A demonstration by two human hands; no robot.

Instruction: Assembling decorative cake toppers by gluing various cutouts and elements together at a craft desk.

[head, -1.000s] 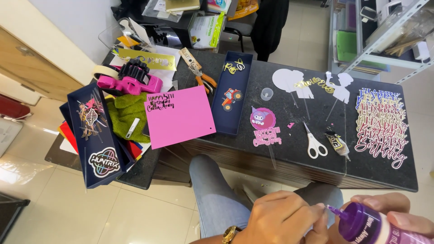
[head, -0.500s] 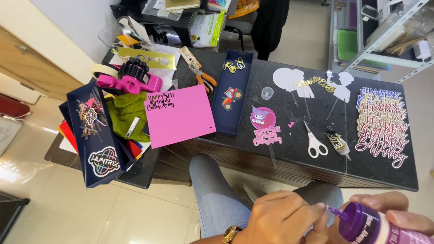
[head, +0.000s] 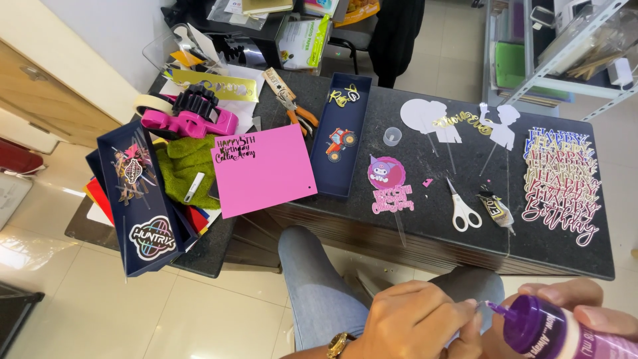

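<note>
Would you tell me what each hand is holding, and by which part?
The right hand grips the purple glue bottle around its body. The left hand pinches something too small to identify at the nozzle.

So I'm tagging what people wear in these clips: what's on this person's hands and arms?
Both hands are bare, with no gloves and no rings that show. The left hand has a gold-coloured wristwatch at the wrist, half cut off by the frame's bottom edge. The right hand shows only fingers and part of the back; no sleeve is visible on either arm.

glue bottle (head: 571, 336) cut off below
</note>
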